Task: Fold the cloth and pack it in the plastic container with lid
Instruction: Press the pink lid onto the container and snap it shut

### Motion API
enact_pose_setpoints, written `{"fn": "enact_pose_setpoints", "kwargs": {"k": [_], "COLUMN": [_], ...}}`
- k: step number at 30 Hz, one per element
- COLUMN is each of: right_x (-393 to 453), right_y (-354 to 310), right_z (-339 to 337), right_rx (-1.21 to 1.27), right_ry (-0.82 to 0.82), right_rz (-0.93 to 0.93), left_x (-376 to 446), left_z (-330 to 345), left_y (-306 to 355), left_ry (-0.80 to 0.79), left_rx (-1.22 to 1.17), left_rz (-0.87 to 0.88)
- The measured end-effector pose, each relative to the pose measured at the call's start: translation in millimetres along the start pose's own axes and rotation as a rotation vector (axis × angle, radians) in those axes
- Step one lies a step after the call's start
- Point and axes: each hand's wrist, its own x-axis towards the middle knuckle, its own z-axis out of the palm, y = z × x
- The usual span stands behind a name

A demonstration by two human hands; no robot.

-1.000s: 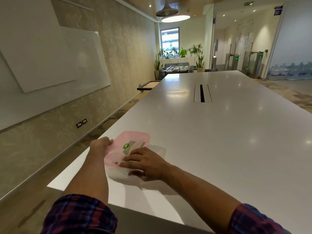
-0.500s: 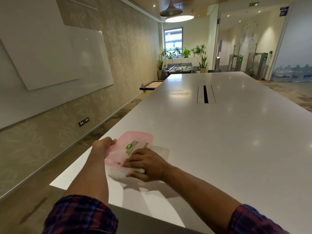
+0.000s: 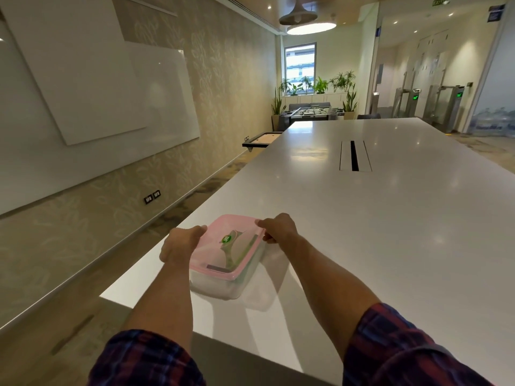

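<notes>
We are noting plaid sleeves (image 3: 145, 360) at the near edge of view, both forearms reaching fwd over the white table (image 3: 390, 232). Container (image 3: 223, 285), clear plastic, is sitting close to the table's near-left corner, w/ the pink lid (image 3: 237, 243) on top. Lid is looking slightly tilted, near edge overhanging the body; we cannot tell whether it is seated all round.

Left hand (image 3: 181, 246) is clamping the lid's left edge, fingers curled over the rim. Right hand (image 3: 277, 228) is pinching the far-right corner of the lid, thumb and fingers closed on it. Cloth (image 3: 237, 256) is showing only as a greenish shape through the lid, so we are judging it already inside, approx. folded; fold quality not readable.

Risks, as we are judging them:
- Pressing down unevenly w/ only two edges held could be leaving the near side unlatched, lid popping back.
- Cloth bulging up could be getting trapped under the rim, blocking closure.
- Container is near the table edge on the left; a sideways push while snapping could be sliding it off the glossy top.

Farther on, the table is running bare apart from a cable slot (image 3: 354, 156).
</notes>
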Motion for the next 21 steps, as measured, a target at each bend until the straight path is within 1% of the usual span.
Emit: {"fn": "enact_pose_setpoints", "kwargs": {"k": [3,5,9,12,14,17,19,21], "right_x": [0,-2,-2,2,3,3,3,1], "right_y": [0,3,5,3,4,7,5,-3], "right_z": [4,9,12,9,9,8,7,9], "right_rx": [0.027,0.037,0.070,0.096,0.122,0.161,0.103,-0.149], "right_ry": [-0.002,-0.032,-0.068,-0.100,-0.105,-0.063,-0.045,0.000], "right_rz": [0.048,0.065,0.075,0.078,0.084,0.073,0.049,0.012], "left_x": [-4,-6,-1,3,6,11,14,15], "left_z": [3,3,5,10,12,14,15,18], "left_y": [8,10,1,1,-1,-2,-2,-1], "left_ry": [0.037,0.019,-0.075,-0.004,-0.012,-0.018,-0.016,0.003], "left_rx": [0.152,0.196,0.106,0.210,0.219,0.222,0.238,0.280], "left_rz": [0.023,0.015,0.045,0.048,0.039,0.055,0.053,0.037]}}
